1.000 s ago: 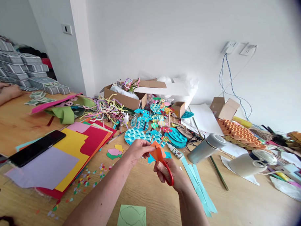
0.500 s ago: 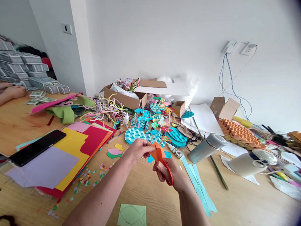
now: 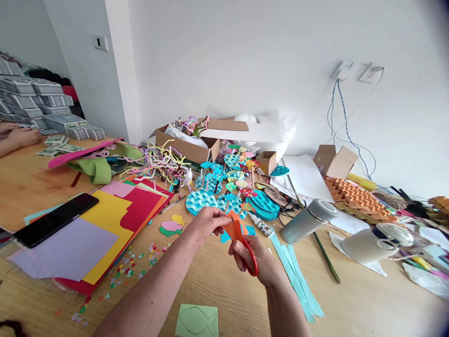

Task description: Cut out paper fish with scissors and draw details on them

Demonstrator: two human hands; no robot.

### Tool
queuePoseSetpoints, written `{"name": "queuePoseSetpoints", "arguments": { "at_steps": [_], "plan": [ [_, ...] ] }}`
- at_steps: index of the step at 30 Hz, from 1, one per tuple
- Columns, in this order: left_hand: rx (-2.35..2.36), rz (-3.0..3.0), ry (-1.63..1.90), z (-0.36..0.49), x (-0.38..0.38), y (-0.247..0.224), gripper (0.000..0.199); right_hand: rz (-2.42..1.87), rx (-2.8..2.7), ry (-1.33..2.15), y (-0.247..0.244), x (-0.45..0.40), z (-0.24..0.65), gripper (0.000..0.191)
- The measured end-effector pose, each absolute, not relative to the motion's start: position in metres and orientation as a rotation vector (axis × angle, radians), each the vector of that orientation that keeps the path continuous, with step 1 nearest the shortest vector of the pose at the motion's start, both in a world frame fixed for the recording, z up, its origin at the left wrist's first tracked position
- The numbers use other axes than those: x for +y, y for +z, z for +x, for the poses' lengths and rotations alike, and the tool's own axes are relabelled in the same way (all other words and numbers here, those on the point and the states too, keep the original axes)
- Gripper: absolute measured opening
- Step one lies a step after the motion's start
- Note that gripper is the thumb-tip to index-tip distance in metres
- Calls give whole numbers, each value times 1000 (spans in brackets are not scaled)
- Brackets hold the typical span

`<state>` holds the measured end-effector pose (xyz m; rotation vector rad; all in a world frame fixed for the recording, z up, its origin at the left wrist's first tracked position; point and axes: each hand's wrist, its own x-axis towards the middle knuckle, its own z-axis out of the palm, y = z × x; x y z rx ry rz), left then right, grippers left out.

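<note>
Between the fingertips of my left hand point(image 3: 207, 222) is a small piece of orange paper point(image 3: 230, 229), held up over the table. My right hand point(image 3: 255, 256) grips a pair of red-handled scissors point(image 3: 250, 258), whose blades meet the orange paper. Both hands are closed. Below them lies a pale green square of paper point(image 3: 196, 323) with a fish outline drawn on it. To the left are small cut paper fish point(image 3: 171, 225) in pink, yellow and green. Blue paper scraps point(image 3: 250, 230) lie just behind the scissors.
Coloured paper sheets point(image 3: 102, 241) with a black phone point(image 3: 59, 219) lie left, near scattered confetti point(image 3: 128, 270). Blue wavy paper pieces point(image 3: 201, 202) and pipe cleaners point(image 3: 160, 158) pile up behind. Right are blue strips point(image 3: 296, 279), a grey flask point(image 3: 308, 220) and a white cup point(image 3: 370, 244). Another person's hand point(image 3: 22, 136) is far left.
The scissors and my right hand have shifted very slightly against the orange paper. My left hand stays in nearly the same place, and the table things have not moved.
</note>
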<state>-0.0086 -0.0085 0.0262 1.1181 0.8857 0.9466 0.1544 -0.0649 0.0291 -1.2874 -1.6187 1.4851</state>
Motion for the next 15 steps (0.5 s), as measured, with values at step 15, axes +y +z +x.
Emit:
{"name": "queuePoseSetpoints", "arguments": {
  "at_steps": [15],
  "plan": [
    [877,1128,934,-9,-10,28,26,-1235,-1660,1550,31,-65,159,51]
  ]
}}
